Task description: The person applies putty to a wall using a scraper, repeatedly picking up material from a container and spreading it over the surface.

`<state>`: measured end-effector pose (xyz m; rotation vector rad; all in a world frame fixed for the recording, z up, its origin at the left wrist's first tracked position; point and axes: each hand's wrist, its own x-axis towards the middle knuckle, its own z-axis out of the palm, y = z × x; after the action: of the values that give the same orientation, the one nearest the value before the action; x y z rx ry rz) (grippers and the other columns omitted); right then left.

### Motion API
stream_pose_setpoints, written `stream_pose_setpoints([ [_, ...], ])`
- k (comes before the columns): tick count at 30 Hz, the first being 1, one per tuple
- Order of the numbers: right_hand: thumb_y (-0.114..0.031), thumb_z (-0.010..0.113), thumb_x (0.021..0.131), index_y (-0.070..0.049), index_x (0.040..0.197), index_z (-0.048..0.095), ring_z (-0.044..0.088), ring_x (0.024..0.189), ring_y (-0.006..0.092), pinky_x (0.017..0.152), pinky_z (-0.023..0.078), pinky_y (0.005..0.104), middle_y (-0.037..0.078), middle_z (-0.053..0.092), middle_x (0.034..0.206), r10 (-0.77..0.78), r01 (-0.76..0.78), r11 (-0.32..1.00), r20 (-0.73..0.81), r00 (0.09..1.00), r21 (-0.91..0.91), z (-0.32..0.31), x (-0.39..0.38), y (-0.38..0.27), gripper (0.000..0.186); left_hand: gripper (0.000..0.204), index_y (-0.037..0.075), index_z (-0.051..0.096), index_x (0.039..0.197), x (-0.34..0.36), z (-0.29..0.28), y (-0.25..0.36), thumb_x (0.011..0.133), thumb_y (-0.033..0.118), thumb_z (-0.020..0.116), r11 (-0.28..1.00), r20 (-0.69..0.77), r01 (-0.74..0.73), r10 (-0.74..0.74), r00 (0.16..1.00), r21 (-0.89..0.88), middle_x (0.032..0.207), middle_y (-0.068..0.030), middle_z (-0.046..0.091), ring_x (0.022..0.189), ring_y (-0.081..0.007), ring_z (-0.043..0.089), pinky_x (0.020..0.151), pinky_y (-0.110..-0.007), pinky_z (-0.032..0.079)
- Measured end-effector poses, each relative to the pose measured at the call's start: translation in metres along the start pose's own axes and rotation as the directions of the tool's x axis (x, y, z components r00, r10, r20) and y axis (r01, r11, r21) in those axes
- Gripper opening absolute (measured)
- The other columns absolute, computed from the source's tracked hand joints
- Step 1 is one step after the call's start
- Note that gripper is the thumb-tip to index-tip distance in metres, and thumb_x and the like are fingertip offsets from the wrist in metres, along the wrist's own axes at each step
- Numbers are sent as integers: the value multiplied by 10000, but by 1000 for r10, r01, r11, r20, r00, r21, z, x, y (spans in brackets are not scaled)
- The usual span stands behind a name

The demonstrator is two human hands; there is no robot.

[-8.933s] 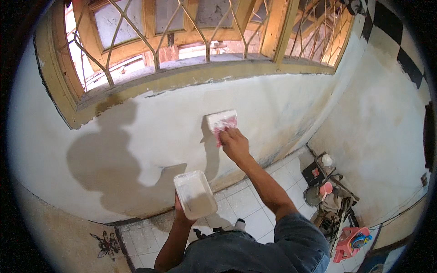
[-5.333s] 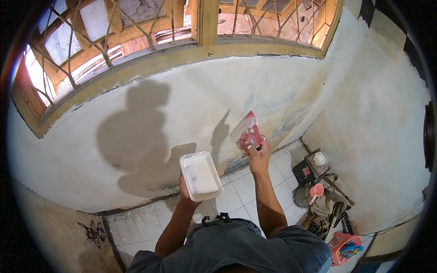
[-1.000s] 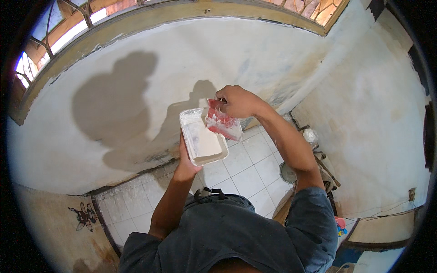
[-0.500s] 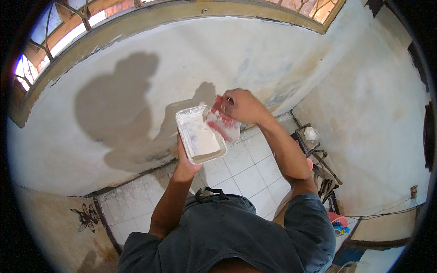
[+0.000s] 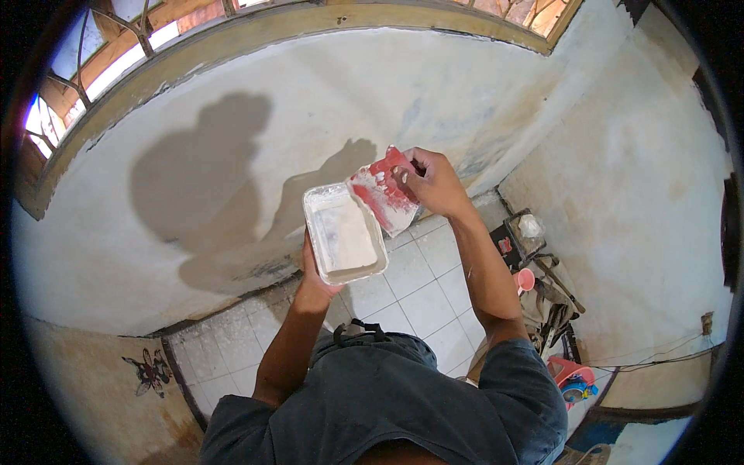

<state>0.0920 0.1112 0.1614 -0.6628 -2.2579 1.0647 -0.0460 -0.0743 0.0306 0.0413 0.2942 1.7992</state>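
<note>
My left hand (image 5: 319, 273) supports a white rectangular plastic tub (image 5: 350, 273) from below and along its left side, fingers wrapped around it. Off-white paste (image 5: 349, 232) coats the tub's bottom and walls. In my right hand (image 5: 434, 182) a flat red scraper (image 5: 387, 186) smeared with white paste is pinched between thumb and fingers. The scraper's lower left edge is at the tub's upper right rim; whether they touch I cannot tell. Part of the left hand is hidden under the tub.
A pale, stained wall (image 5: 310, 101) rises in front, below a wooden window frame (image 5: 341, 22). White tiles (image 5: 395, 275) cover the floor. At right stand a dark box (image 5: 523, 236), a pink dipper (image 5: 525, 279), heaped cloths (image 5: 550, 310) and a pink container (image 5: 564, 370).
My right hand has shifted slightly right and turned the scraper so more of its smeared red face shows. The tub has moved very little, slightly downward.
</note>
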Motion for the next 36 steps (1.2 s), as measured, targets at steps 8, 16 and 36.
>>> stream_pose_setpoints([
  [8, -89, 614, 888, 8, 902, 610, 516, 606, 83, 538, 412, 260, 38, 604, 692, 230, -173, 914, -116, 966, 368, 6, -10, 1, 98, 499, 114, 556, 1292, -3, 3, 1, 963, 472, 444, 998, 4, 16, -16, 1000, -56, 1214, -102, 630, 1090, -302, 624, 967, -491, 493],
  [16, -60, 594, 912, 9, 958, 598, 522, 604, 84, 538, 418, 267, 30, 619, 717, 186, -173, 966, -53, 981, 191, 28, -33, -5, 83, 482, 125, 555, 1276, 0, 1, -3, 974, 481, 434, 996, 45, -86, 85, 995, 20, 1168, -62, 639, 1096, -246, 613, 965, -441, 494],
  [36, -81, 625, 880, 42, 882, 605, 545, 590, 100, 527, 431, 282, 90, 612, 665, 228, -225, 974, -89, 970, 37, 81, -52, 8, 125, 650, 120, 457, 1382, 16, 12, -24, 984, 609, 302, 995, 10, 19, -20, 1000, 98, 1347, -118, 541, 1217, -294, 541, 1053, -468, 421],
])
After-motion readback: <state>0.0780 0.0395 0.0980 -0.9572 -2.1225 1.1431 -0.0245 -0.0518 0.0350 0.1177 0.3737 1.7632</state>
